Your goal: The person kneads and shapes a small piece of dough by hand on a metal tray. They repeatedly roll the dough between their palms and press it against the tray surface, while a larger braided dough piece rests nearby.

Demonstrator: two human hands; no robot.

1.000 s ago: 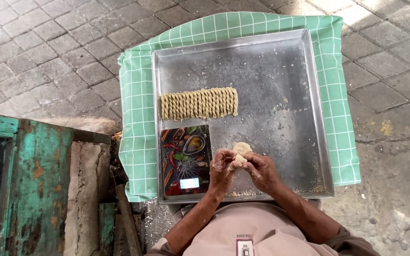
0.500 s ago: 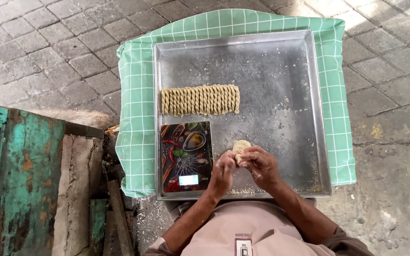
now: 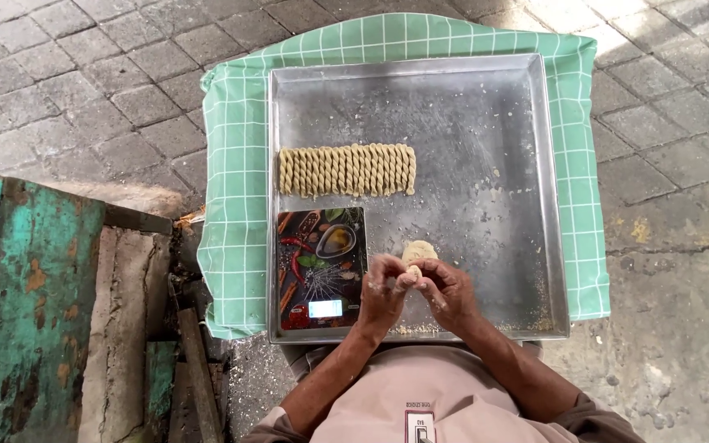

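Together, two hands [image 3: 416, 291] pinch one dough lump [image 3: 418, 251].

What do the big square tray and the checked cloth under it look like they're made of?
The big square tray looks like dull grey sheet metal, perhaps steel or aluminium: it has a soft sheen and raised, folded rims. The green-and-white checked cloth seems woven fabric, draping over the edges.

Metal trays: one, a square tray [image 3: 486, 123] of bare steel.
Cloths: one, a green checked cloth [image 3: 235, 205] under the tray.
Kitchen scales: one, a flat scale [image 3: 320, 267] with a picture of spices on its top.
Rows of twisted dough sticks: one row [image 3: 346, 170]; the single sticks lie too close to count exactly.
Dough lumps: one lump [image 3: 418, 253].
Hands: two, left hand [image 3: 383, 295] and right hand [image 3: 446, 291].
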